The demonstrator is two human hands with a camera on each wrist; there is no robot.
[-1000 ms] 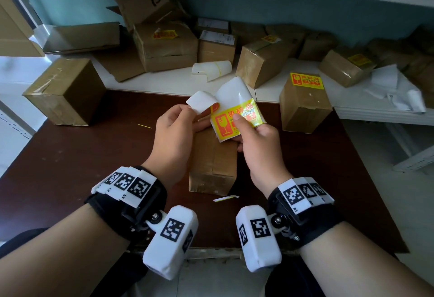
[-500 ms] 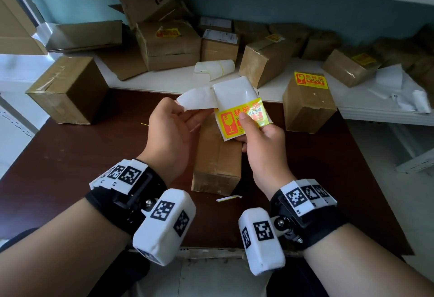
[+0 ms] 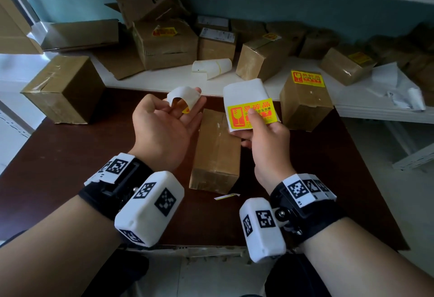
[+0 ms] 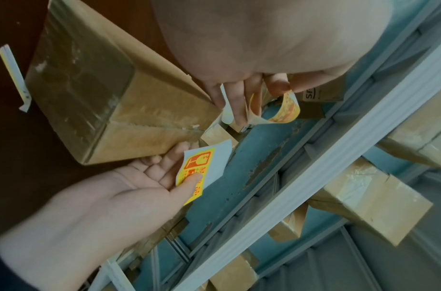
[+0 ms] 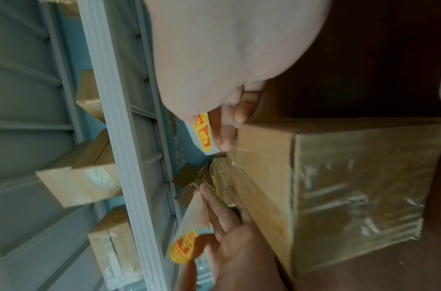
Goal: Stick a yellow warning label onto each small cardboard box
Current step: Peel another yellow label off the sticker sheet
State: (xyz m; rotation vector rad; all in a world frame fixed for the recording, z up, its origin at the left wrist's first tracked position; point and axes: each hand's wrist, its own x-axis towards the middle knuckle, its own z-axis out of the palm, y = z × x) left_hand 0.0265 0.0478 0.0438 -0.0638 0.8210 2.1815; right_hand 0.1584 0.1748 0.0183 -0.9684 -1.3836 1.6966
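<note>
A plain taped cardboard box [image 3: 216, 146] [image 4: 115, 94] [image 5: 351, 187] lies lengthwise on the dark brown table [image 3: 70, 160], between my hands. My left hand [image 3: 180, 104] [image 4: 252, 88] hovers palm up, left of the box's far end. A peeled yellow label [image 3: 185, 95] [image 4: 288, 110] [image 5: 184, 250] arches sticky side up between its thumb and fingertips. My right hand [image 3: 253, 120] [image 4: 164, 177] [image 5: 227, 122] pinches a white backing sheet [image 3: 244, 90] above the box's far right corner. Another yellow label [image 3: 251, 112] [image 4: 199, 163] is still on that sheet.
A box with a yellow label on top [image 3: 303, 102] stands right of my hands. A bare box [image 3: 63, 90] sits at the table's left. More boxes pile on the white shelf [image 3: 145, 80] behind, with curled backing paper [image 3: 211, 68]. A paper strip [image 3: 226, 196] lies near the front.
My hands have drawn apart. The left has pulled one label free of the sheet and moved left; the right keeps the sheet and has shifted slightly right.
</note>
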